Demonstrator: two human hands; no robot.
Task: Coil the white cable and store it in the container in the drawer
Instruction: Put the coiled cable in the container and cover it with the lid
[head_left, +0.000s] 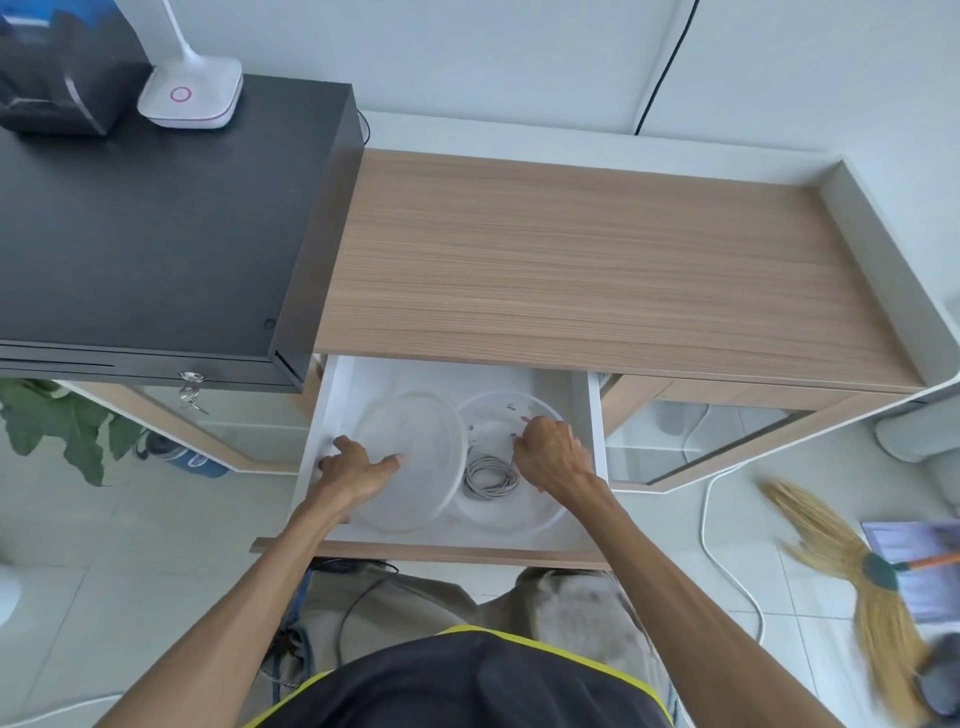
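Note:
The white drawer (337, 395) is pulled out under the wooden counter. On its right side stands a round clear container (540, 514). The white cable (488, 475) lies coiled inside it, near the left wall. My right hand (550, 454) is inside the container just right of the coil, fingers curled downward; what they hold is hidden. The clear round lid (415, 431) lies tilted in the drawer's left half, overlapping the container's rim. My left hand (356, 467) grips the lid's left edge, thumb at the rim and fingers spread on top.
A bare wooden countertop (597, 260) sits above the drawer. A black cash box (145, 234) with a white lamp base (189, 96) stands at the left. On the floor are a straw broom (852, 571) at the right, a white cord (727, 561) and a plant (62, 426) at the left.

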